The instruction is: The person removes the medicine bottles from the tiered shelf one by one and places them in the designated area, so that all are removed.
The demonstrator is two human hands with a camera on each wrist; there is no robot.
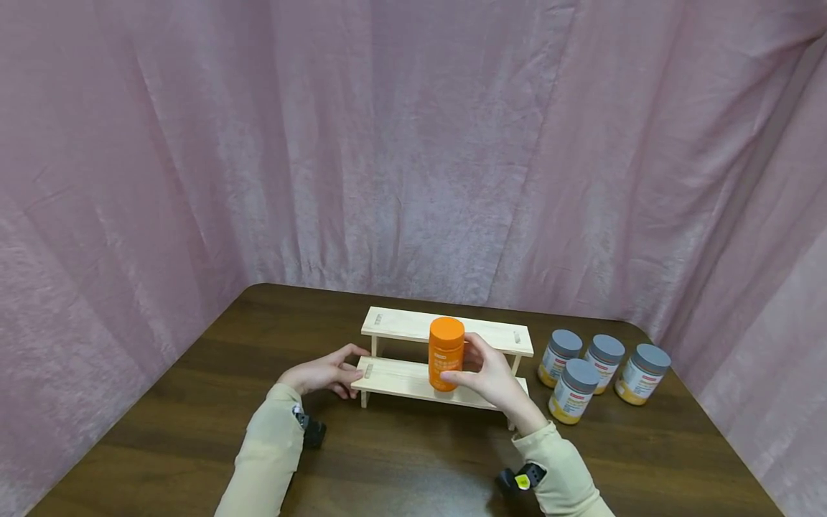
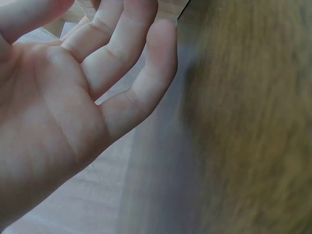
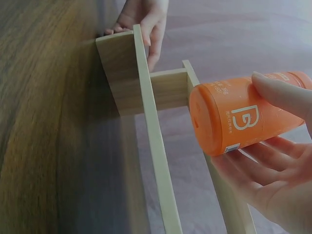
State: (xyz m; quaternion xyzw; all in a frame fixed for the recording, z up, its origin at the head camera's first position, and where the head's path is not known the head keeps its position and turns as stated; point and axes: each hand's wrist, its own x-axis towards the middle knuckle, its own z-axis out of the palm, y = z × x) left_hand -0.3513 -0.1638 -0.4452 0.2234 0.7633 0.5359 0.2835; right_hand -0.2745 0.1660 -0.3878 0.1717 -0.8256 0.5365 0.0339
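Note:
My right hand (image 1: 492,375) grips an orange bottle (image 1: 446,353) with an orange cap, upright at the lower step of a two-tier pale wooden shelf (image 1: 413,324). In the right wrist view, thumb and fingers (image 3: 273,180) curl round the bottle (image 3: 243,117), its base close to the shelf boards (image 3: 146,107). I cannot tell whether it touches the step. My left hand (image 1: 323,373) rests with fairly straight fingers (image 2: 146,63) against the left end of the lower step and holds nothing. That left hand (image 3: 144,22) also shows at the far end of the board in the right wrist view.
Several grey-lidded jars (image 1: 601,366) with yellow-and-white labels stand grouped right of the shelf on the dark wooden table (image 1: 413,459). Pink curtain (image 1: 413,143) closes off the back and both sides. A camera is strapped to each wrist.

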